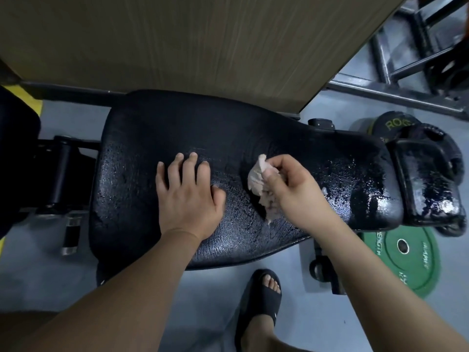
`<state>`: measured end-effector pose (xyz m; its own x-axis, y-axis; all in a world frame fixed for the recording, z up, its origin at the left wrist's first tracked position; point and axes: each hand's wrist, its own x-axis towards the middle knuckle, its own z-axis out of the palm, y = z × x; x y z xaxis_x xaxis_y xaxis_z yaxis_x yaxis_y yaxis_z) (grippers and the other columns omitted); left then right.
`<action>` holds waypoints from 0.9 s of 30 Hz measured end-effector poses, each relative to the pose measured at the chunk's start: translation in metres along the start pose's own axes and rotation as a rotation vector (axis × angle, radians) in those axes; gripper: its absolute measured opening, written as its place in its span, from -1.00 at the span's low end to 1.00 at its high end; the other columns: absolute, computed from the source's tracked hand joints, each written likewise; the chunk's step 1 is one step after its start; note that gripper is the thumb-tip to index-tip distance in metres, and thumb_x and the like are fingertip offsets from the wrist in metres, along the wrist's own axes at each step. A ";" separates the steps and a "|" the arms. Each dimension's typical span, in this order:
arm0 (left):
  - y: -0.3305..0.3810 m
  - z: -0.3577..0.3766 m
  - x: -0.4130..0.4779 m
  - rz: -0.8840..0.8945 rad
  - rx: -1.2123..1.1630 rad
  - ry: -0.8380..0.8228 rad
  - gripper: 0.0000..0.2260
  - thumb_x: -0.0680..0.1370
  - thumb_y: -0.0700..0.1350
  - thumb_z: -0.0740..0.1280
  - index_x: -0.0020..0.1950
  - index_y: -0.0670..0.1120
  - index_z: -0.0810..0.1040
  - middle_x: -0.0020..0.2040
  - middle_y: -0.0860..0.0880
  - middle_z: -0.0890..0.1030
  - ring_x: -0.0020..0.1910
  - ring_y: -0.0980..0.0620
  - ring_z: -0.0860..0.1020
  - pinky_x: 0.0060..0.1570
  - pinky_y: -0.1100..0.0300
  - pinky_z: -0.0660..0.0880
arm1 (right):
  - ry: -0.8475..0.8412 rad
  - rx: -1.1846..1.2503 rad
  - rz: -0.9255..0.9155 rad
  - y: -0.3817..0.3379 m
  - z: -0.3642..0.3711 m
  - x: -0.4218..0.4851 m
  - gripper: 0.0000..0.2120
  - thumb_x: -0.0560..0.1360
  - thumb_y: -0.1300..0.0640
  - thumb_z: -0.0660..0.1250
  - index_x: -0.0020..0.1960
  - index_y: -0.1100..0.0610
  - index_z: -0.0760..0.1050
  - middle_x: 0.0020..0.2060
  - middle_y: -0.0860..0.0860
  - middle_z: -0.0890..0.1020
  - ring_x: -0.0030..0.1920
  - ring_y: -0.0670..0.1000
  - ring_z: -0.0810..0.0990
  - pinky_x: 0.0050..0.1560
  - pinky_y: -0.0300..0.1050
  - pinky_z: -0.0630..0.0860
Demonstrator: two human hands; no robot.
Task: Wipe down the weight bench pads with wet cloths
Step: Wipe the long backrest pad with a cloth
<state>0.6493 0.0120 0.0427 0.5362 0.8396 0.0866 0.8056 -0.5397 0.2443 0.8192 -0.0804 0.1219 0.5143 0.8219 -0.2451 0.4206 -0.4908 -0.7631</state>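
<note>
- Wiping the bench pad [152, 138]: what could go wrong from here?
- The pad glistens wet toward 3 o'clock, so the left hand [187, 196] bracing near its centre could slide. The cloth [258, 184] is bunched small, so patches may get missed.
- And the hands?
- The left lies palm down, fingers spread toward 12 o'clock. The right hand [286, 184], at 3 o'clock of it, pinches the cloth, which touches the pad

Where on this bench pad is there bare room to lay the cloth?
Bare bench pad lies along the far edge by the wooden panel; at the wide end beyond the left hand; and on the wet narrow end between the right hand and the end pad. The middle is crowded: left hand flat, right hand gripping the cloth.
</note>
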 end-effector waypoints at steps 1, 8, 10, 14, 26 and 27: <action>-0.001 0.000 0.000 0.000 0.004 0.000 -0.58 0.54 0.05 0.20 0.33 -0.11 0.48 0.44 -0.14 0.45 0.50 -0.22 0.29 0.51 -0.31 0.09 | 0.009 0.003 -0.007 0.001 0.001 -0.001 -0.90 0.67 0.08 0.29 0.03 0.11 0.52 -0.33 -0.09 0.54 -0.40 -0.21 0.46 -0.33 -0.36 0.43; 0.001 0.002 -0.002 -0.003 0.006 0.034 -0.59 0.53 0.04 0.22 0.32 -0.11 0.49 0.43 -0.14 0.46 0.50 -0.23 0.31 0.51 -0.30 0.10 | 0.121 -0.357 -0.015 0.027 -0.001 0.007 -0.87 0.64 0.05 0.33 0.11 0.10 0.50 -0.09 0.08 0.62 -0.10 0.14 0.60 -0.09 0.03 0.55; 0.001 0.001 -0.002 -0.002 0.006 0.039 -0.59 0.53 0.04 0.22 0.31 -0.11 0.49 0.42 -0.15 0.46 0.49 -0.23 0.32 0.51 -0.30 0.10 | 0.208 -0.543 -0.114 0.035 0.002 0.003 -0.76 0.58 0.09 0.39 0.20 0.15 0.51 0.03 0.16 0.53 0.01 0.25 0.54 0.06 0.16 0.53; 0.002 0.001 -0.001 0.002 0.009 0.039 -0.59 0.53 0.05 0.22 0.32 -0.11 0.49 0.43 -0.15 0.46 0.49 -0.23 0.31 0.51 -0.30 0.10 | 0.249 -0.487 -0.215 0.036 0.005 -0.004 -0.58 0.57 0.12 0.42 0.39 0.17 0.46 0.14 0.14 0.45 0.07 0.18 0.54 0.15 0.06 0.54; 0.002 0.001 -0.002 0.002 0.014 0.044 -0.59 0.54 0.04 0.19 0.32 -0.12 0.48 0.42 -0.15 0.46 0.49 -0.22 0.32 0.50 -0.30 0.12 | 0.239 -0.535 -0.292 0.017 0.037 0.080 -0.77 0.50 0.32 0.25 0.07 0.23 0.63 -0.01 0.19 0.53 -0.11 0.28 0.53 -0.04 0.16 0.56; 0.002 0.001 -0.002 0.001 0.016 0.045 -0.59 0.54 0.04 0.19 0.32 -0.12 0.49 0.42 -0.15 0.46 0.49 -0.23 0.32 0.50 -0.30 0.12 | 0.213 -0.540 -0.314 0.017 0.038 0.075 -0.77 0.50 0.31 0.24 0.07 0.21 0.63 -0.01 0.18 0.53 -0.11 0.28 0.53 -0.02 0.16 0.55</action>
<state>0.6500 0.0091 0.0419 0.5252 0.8410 0.1298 0.8095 -0.5408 0.2284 0.8367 -0.0159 0.0683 0.4191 0.9018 0.1058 0.8621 -0.3587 -0.3578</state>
